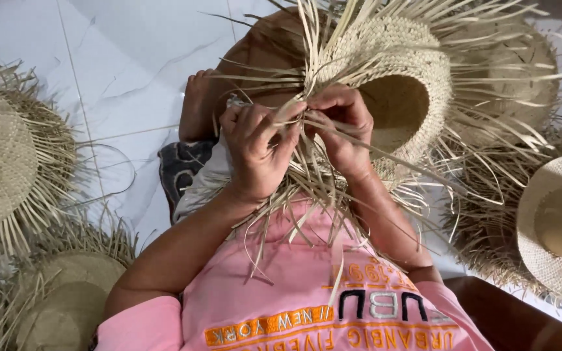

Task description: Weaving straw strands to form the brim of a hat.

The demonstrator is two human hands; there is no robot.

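We record a half-woven hat of pale natural straw, its crown opening facing the camera and its unfinished brim bristling with loose flat strands, held up over the lap against a pink printed shirt. Both hands work the near edge of the brim. The left hand has thumb and forefinger pressed together on a few strands, the other fingers curled. The right hand pinches neighbouring strands just beside it, fingertips nearly touching those of the left. The hat body lies up and to the right of the grip, so the right hand is the nearer to the crown; the gripped strands run down toward the chest. Outward, similar fringed straw hats lie on the white tiled floor: a stack at left, another at right
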